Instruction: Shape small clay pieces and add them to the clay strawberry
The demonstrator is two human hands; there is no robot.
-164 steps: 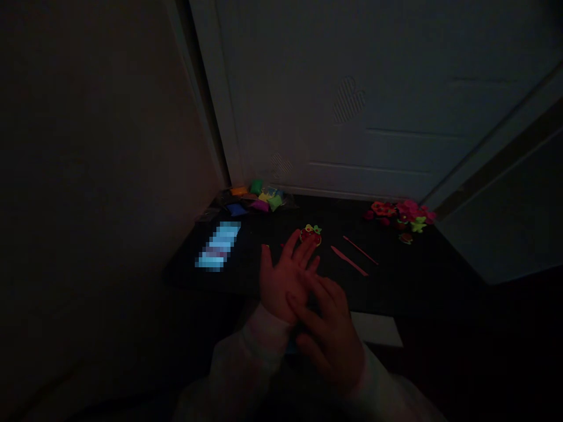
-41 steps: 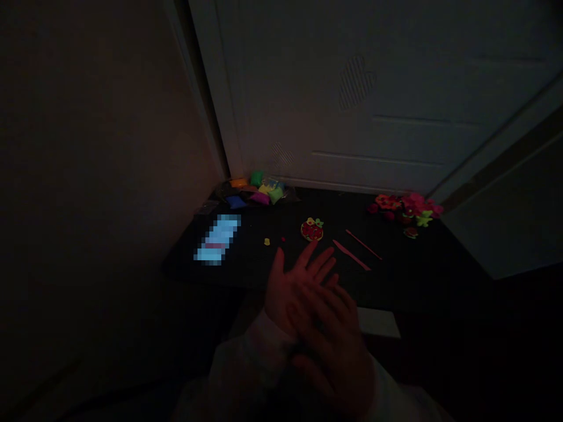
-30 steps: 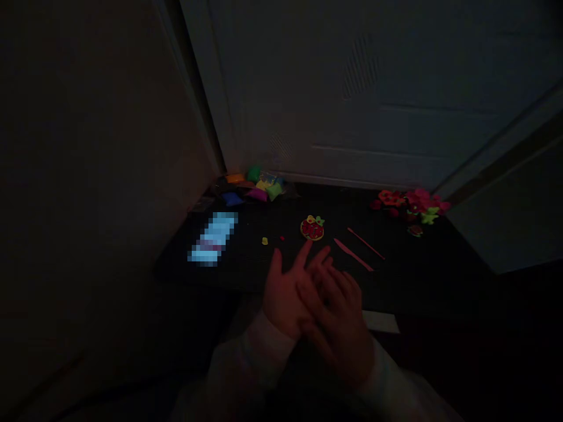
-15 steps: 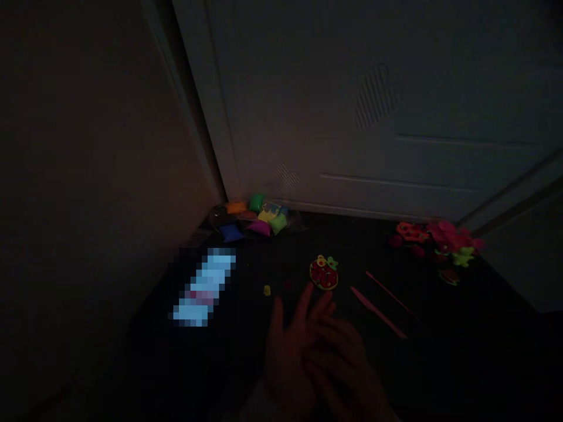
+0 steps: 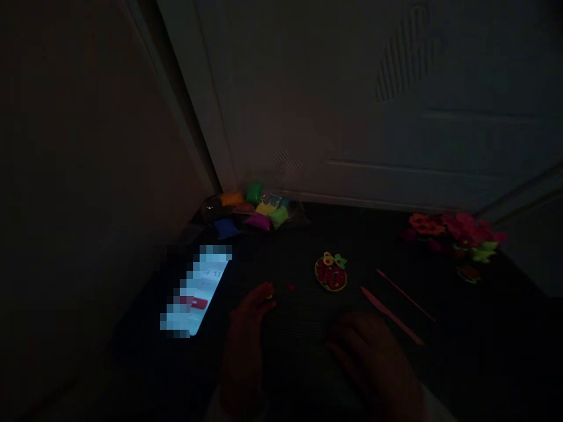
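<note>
A clear plastic bag [image 5: 299, 218] at the back left of a dark tabletop [image 5: 303, 319] contains soft packets [image 5: 258, 221] in orange, green, brown, blue, magenta, yellow and lime. The tabletop's back edge runs along a pale panelled door [image 5: 281, 94]. A lit phone [image 5: 211, 287] lies near the left edge; pink and red flower-like shapes [image 5: 461, 231] cluster at the back right. The left hand [image 5: 246, 340] touches a small yellow piece [image 5: 270, 297] at its fingertips; whether it is gripped, I cannot tell. A tiny red piece [image 5: 291, 287] lies just beside. The right hand [image 5: 373, 351] is curled, palm hidden, its hold unclear, near a pink plastic knife [image 5: 391, 315] and thin pink stick [image 5: 406, 295]. Tabletop stretches between the hands, before a round red yellow-rimmed disc [image 5: 331, 275]
</note>
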